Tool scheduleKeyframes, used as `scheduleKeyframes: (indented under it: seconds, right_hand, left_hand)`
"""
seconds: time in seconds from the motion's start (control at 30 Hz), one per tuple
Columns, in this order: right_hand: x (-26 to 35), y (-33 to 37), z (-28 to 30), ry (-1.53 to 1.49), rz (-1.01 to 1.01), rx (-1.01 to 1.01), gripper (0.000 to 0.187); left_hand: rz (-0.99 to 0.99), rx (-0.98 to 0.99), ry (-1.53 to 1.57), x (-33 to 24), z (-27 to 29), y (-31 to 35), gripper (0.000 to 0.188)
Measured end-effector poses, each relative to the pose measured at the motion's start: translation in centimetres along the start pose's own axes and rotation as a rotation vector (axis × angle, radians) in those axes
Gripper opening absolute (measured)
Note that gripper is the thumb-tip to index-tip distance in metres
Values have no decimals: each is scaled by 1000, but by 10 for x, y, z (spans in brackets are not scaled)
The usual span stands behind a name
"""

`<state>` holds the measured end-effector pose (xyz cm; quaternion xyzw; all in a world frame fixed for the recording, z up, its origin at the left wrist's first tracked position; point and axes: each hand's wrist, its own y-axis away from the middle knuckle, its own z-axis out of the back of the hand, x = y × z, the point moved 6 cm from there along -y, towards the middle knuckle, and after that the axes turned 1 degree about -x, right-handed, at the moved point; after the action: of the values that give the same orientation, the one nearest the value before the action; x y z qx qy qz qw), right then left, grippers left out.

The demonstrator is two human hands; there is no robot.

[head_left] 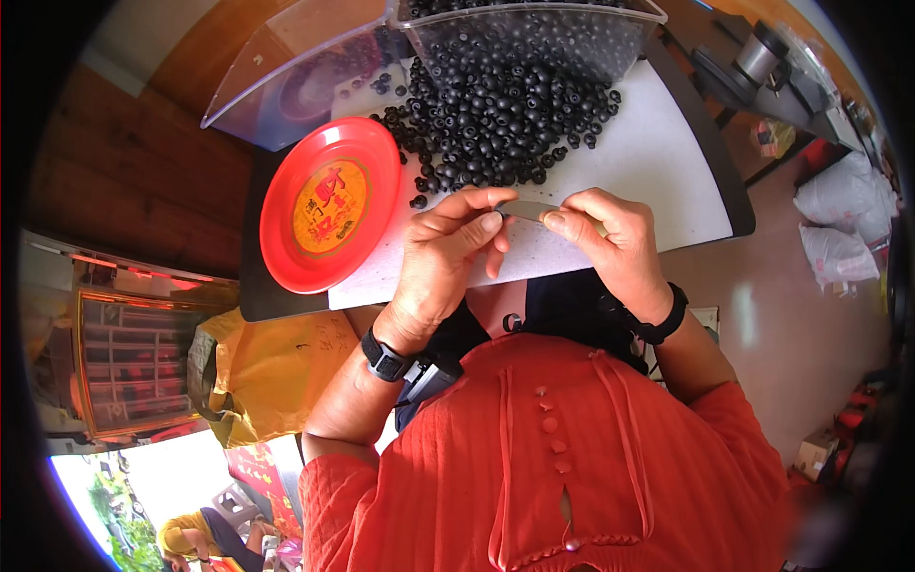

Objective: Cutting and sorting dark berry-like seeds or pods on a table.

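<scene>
Grey and thin, a small flat strip [527,209] is pinched between the two hands just above the middle of the frame; it looks slightly curved, and only its middle shows, the ends being hidden under the fingers. The left hand [446,255] closes thumb and forefinger on the strip's left end, the other fingers curled loosely below. The right hand [610,238] presses its thumb on the right end with the fingers folded behind it, so both hands are shut around this one piece. Each wrist wears one black band.

Behind the hands, toward the top centre, lies a heap of black round beads [496,124], each with a hole through it; they are far too many to count, spilling from a clear plastic bin [534,38] onto the white sheet [648,153] that covers the dark table [734,205]. A single stray bead [418,201] sits just left of the left hand's fingertips. A second clear bin [286,76] stands at upper left, tilted. One round red plate [329,205] with a yellow centre rests left of the hands, touching the white sheet. One yellow bag [272,367] lies at lower left, below the table edge.
</scene>
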<state>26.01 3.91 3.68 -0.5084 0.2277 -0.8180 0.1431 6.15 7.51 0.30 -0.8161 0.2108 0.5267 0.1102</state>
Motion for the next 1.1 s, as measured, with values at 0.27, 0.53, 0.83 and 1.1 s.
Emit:
scheduleKeyframes:
  seconds: [0.27,0.53,0.83,1.1]
  right_hand:
    - [-2,-3,2,-28,-52,-11,24]
    - [-2,-3,-1,27,-49,0,24]
    - [-7,-3,0,44,-5,22,25]
    - [-5,-3,-2,68,83,10,26]
  left_hand:
    - [-62,-72,107,4,-5,1,27]
    - [-107,-34,39,2,-5,2,31]
    - [-121,-40,21,-1,-8,3,30]
    - [-109,-74,20,0,-6,3,26]
